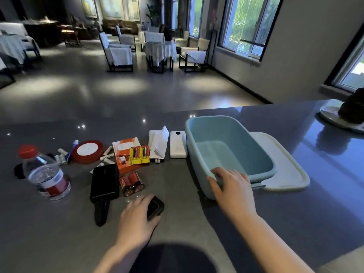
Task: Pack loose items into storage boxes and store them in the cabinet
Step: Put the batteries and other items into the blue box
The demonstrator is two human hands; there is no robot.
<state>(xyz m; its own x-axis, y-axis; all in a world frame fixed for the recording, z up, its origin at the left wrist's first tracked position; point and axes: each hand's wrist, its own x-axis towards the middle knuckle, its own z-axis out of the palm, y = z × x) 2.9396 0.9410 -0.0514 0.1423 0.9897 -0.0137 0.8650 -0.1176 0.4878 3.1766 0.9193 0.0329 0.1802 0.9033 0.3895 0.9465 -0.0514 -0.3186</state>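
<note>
While the right hand [231,183] curls its fingers [220,172] over the near rim of the blue box [199,154], the left hand [137,215] closes round a small black device [156,206] on the grey surface [59,223]. The box sits open, its white lid [281,160] lying just beside it on the right. Left of the box lie a white power bank [177,144], batteries [131,183], an orange carton [123,154], red tape [87,151] and a bottle [46,174].

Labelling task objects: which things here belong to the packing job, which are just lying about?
Job:
blue storage box, held by right hand
white lid
small black device, under left hand
power banks
batteries
red tape roll

Lying about:
water bottle
dining chairs
</note>
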